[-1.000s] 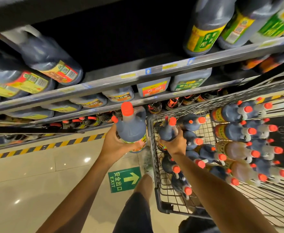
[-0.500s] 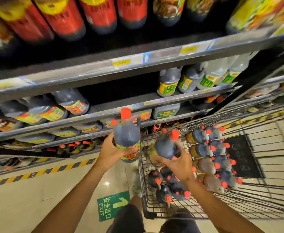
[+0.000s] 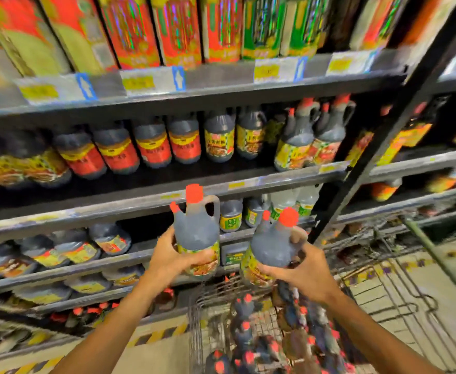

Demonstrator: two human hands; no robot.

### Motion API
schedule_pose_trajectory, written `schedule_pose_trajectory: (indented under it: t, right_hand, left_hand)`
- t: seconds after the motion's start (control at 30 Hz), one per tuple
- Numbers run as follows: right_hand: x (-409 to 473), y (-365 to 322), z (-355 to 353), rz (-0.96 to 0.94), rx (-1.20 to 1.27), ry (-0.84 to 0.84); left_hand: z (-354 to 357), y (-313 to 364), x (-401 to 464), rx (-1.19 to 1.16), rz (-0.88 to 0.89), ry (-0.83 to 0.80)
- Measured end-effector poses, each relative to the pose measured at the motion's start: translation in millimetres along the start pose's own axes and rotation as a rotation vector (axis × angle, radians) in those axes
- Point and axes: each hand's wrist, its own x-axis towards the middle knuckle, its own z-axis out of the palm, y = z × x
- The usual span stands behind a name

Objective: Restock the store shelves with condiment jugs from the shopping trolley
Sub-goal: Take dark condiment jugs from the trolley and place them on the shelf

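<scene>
Motion blur covers the whole head view. Print on the shelf price tags [image 3: 137,82] is unreadable. Label text on the shelved jugs [image 3: 218,143] cannot be resolved. The tall cartons [image 3: 129,31] on the top shelf are cut off by the upper edge. The left hand [image 3: 167,259] covers the lower left side of its jug [image 3: 197,233]; the right hand [image 3: 302,273] covers the base of the second jug [image 3: 272,247]. Both forearms run out of the bottom edge. Jugs inside the trolley [image 3: 194,319] are smeared, possibly lying on their sides; their count cannot be told. The trolley's near end is cropped.
</scene>
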Motion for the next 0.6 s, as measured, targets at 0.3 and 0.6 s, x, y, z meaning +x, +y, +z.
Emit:
schedule_pose_trajectory:
  t: [0.3, 0.6]
  right_hand:
    - [39, -31, -64, -0.165, 0.033, -0.083]
    - [92, -72, -69, -0.343, -0.037, 0.012]
  left_hand:
    - [27, 58, -9, 0.039, 0.143, 0.073]
    - [18, 104, 13, 0.039, 0.273, 0.138]
